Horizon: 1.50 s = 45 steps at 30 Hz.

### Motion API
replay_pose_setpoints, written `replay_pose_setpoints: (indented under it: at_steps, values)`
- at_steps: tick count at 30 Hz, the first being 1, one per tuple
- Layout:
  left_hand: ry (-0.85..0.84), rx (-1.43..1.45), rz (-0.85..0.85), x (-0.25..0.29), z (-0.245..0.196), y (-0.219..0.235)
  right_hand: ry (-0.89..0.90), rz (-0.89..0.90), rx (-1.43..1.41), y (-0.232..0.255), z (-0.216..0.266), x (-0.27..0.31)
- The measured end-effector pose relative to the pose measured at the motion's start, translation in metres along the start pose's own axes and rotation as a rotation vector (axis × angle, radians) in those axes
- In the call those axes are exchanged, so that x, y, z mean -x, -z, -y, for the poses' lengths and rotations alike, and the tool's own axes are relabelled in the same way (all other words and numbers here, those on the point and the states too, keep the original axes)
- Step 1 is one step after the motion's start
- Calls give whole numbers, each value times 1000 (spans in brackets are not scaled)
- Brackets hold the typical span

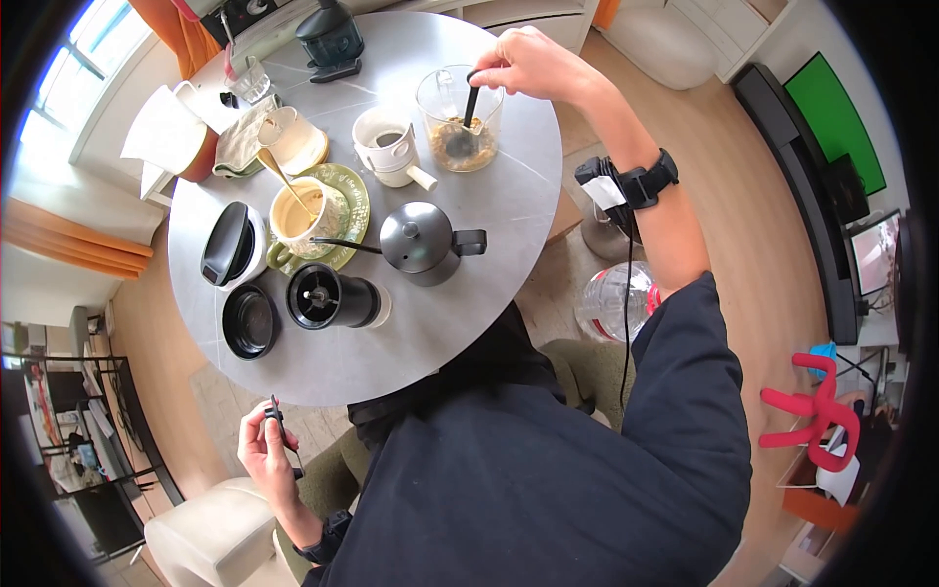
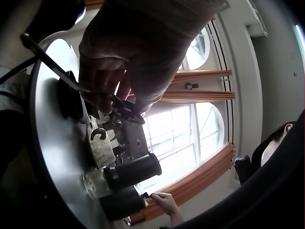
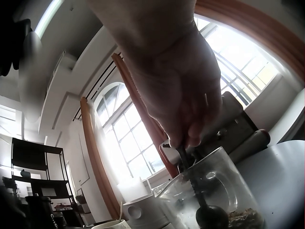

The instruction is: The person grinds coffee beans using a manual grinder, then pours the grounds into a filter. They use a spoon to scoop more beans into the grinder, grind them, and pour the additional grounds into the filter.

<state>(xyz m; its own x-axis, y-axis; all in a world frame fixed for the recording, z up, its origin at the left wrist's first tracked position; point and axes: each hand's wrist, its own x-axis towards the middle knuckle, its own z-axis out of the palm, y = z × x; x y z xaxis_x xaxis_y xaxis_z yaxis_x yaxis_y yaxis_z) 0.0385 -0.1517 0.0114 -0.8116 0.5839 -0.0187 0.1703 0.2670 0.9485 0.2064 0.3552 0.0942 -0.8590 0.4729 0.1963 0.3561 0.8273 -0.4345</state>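
My right hand (image 1: 533,64) reaches over the far right of the table and grips a black spoon (image 1: 472,103) by its handle. The spoon's dark bowl (image 3: 212,217) stands inside a clear glass jug (image 3: 224,171), among brownish bits (image 3: 245,219) at the bottom. Off the table's near left edge, my left hand (image 1: 262,455) holds a thin black crank handle (image 2: 52,67) with its fingertips. Closest to that hand on the table are a round black cup-like part (image 1: 250,321) and a black coffee grinder (image 1: 328,296), whose top is uncovered and shows a central shaft.
A black gooseneck kettle (image 1: 419,243) stands mid-table. Around it are a cup (image 1: 303,210) with a gold spoon on a green plate (image 1: 354,196), and a white cup (image 1: 388,147) with a handle. A white container with a black lid (image 1: 231,245) is at the left.
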Motion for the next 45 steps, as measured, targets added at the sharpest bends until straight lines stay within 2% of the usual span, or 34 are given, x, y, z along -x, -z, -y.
replay_pose_setpoints:
  at_steps: [2, 4, 7, 14, 17, 21, 24, 30, 33, 40, 43, 45]
  values:
    - [19, 4, 18, 0, 0, 3, -10, 38, -2, -4, 2, 2]
    - [29, 10, 30, 0, -1, 2, 64, -16, 69, -7, -1, 2]
    - [131, -35, 37, 4, 3, 3, 99, -29, 128, -5, 1, 3]
    - [122, -38, -6, 5, 9, 8, 206, -150, 192, -15, -12, -2]
    - [123, -64, 13, 4, 6, 4, 97, -100, 150, -16, 1, 2]
    - [129, -73, 18, 5, 4, 1, 161, -147, 180, -20, -10, 0]
    - [134, -73, 17, 4, 3, 1, -7, 30, 4, -10, 3, 2]
    - [147, -67, 18, 5, 4, -1, -148, 60, -131, -12, -9, -3]
    - [146, -75, 16, 5, 6, 1, -190, 18, -145, -11, -14, -3]
    - [125, -50, 6, 5, 5, 0, -291, -22, -392, -6, -40, -3]
    - [136, -38, 3, 3, 1, -3, -318, -90, -479, -2, -51, 3]
    - [147, -40, -3, 2, 3, -3, -359, -206, -475, 3, -51, 8]
